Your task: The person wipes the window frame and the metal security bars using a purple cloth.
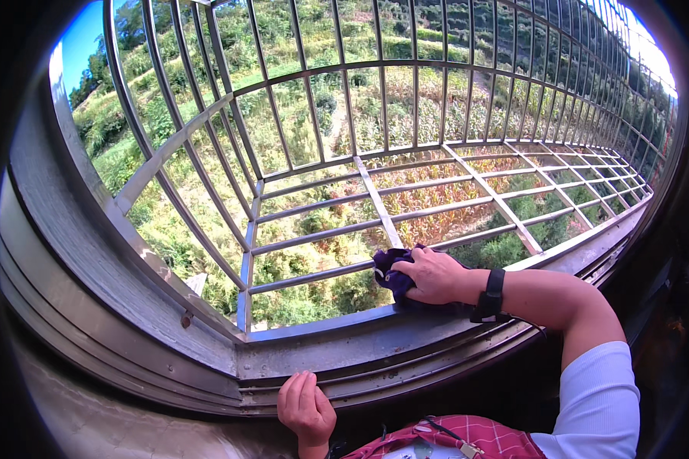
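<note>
My right hand point(436, 275) is closed on a bunched dark purple cloth point(395, 274), which rests where a crossbar of the metal window cage point(379, 201) meets the outer edge of the window sill point(344, 343). A black band circles the right wrist. Lower down, my left hand point(307, 404) is at the inner edge of the sliding-window track point(344, 385), its fingers curled and close together. Nothing shows in the left hand, though its palm side is partly hidden.
The metal window frame point(120, 275) curves up on the left, with a bolt point(186, 319) on its inner face. Vertical bars rise beyond the sill, and plants grow on the slope outside. A tiled surface point(109, 390) lies at the lower left.
</note>
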Tool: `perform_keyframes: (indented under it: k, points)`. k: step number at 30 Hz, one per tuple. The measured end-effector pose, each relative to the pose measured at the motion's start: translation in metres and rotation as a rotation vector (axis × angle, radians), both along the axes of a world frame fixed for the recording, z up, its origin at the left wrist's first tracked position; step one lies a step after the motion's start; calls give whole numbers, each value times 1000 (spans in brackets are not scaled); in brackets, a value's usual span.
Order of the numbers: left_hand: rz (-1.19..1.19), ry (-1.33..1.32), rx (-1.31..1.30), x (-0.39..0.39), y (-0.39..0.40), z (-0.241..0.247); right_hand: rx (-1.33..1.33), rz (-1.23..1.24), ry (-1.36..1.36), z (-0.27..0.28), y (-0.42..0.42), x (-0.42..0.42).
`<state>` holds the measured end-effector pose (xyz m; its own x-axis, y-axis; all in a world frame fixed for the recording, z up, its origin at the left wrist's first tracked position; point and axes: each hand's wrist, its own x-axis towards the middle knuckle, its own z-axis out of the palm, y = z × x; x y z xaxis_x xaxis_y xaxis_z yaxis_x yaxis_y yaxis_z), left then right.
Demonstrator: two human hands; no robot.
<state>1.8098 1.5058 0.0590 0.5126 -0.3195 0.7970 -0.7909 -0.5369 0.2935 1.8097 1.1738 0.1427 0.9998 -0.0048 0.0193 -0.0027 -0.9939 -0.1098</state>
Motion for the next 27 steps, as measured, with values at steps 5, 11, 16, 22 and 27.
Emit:
perform_keyframes:
  k: [5,11,16,22,27]
  points:
    - [43,-60,28,5,-5,-12,-190,142,-8,-1,-29,69]
    - [68,-113,27,7,-4,-14,-202,-75,-85,6,-113,186]
    - [154,-105,91,3,-9,3,-362,-3,-137,1,-119,299]
    - [135,-66,118,3,-10,1,229,-602,-552,-15,-156,379]
    - [152,-64,119,2,-7,-2,63,-458,-78,-35,-165,369]
